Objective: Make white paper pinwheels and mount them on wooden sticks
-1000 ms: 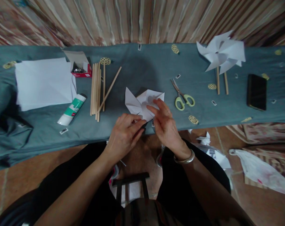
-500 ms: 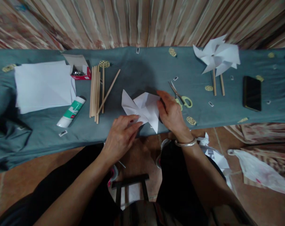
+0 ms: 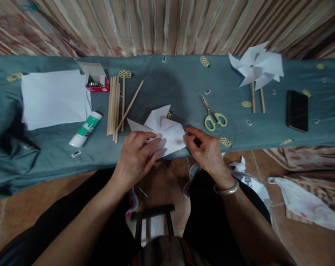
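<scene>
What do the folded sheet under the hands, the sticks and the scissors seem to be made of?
Folded sheet: white matte paper, with sharp creases.
Sticks: likely bare wood, pale tan and dull.
Scissors: grey, probably metal blades; yellow-green, seemingly plastic handles.

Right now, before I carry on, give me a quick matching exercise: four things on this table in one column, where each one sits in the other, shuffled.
Things:
1. scissors
2. glue tube
3. phone
4. folded paper

Places:
A. far right on the cloth
B. between the left hand and right hand
C. just below the paper stack
D. right of the folded paper, left of the finished pinwheels

Pairs: 1-D, 2-C, 3-A, 4-B
</scene>
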The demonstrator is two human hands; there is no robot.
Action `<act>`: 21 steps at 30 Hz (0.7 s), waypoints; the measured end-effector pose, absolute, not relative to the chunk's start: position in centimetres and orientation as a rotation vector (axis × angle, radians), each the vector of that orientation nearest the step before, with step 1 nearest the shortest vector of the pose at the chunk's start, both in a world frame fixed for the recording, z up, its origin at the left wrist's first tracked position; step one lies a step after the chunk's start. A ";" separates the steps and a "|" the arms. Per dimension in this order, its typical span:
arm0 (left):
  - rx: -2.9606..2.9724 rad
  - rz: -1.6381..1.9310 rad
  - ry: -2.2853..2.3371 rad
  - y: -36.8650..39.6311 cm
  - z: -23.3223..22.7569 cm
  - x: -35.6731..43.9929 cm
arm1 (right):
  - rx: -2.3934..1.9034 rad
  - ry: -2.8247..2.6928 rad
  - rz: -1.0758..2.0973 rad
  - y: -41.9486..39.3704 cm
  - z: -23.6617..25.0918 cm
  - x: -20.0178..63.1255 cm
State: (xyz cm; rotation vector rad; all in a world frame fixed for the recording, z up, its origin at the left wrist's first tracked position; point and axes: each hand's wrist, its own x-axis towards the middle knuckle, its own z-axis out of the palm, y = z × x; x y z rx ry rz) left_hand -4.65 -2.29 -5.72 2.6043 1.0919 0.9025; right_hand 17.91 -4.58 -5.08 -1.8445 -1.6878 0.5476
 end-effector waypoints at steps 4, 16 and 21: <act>2.649 0.700 0.963 -3.7 -6.0 -2.9 | -1.873 -1.680 0.523 -4.8 -5.0 17.8; 2.672 0.764 1.024 -4.0 -6.1 -3.6 | -1.509 -1.855 0.503 -4.9 -5.0 19.1; 2.683 0.771 1.014 -4.3 -5.9 -4.4 | -1.465 -1.927 0.662 -5.1 -4.9 18.6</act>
